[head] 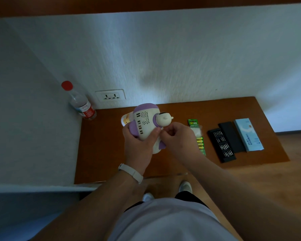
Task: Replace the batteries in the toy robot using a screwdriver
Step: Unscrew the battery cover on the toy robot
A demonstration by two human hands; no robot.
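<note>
Toy robot (pixel 146 122), white with purple trim, is held in the air above the middle of the bench (pixel 102 153), towards its rear edge, with its vented back panel facing the camera and one stubby arm pointing to the right. Left hand (pixel 139 145) grips the lower body of the toy, fingers wrapped round the left side and the thumb laid across the back panel. A pale wristband (pixel 130 173) sits on that wrist. Right hand (pixel 179 136) is at the toy's right side just below the arm, fingers curled and thumb and forefinger drawn together close to the left thumb. Whether they pinch a part of the toy or some small item cannot be told. Strip of batteries (pixel 200 143) in green packaging lies on the bench just right of the right hand, running from rear to front. Further right, an open black bit case (pixel 221 145) shows rows of bits. Its black lid (pixel 231 136) lies alongside, touching it, and a light blue box (pixel 248 134) lies beside the lid, nearest the right edge. Clear bottle (pixel 82 105) with a red cap stands in the rear left corner, against the wall. Wall socket (pixel 110 96) is set in the wall just above the rear edge.
</note>
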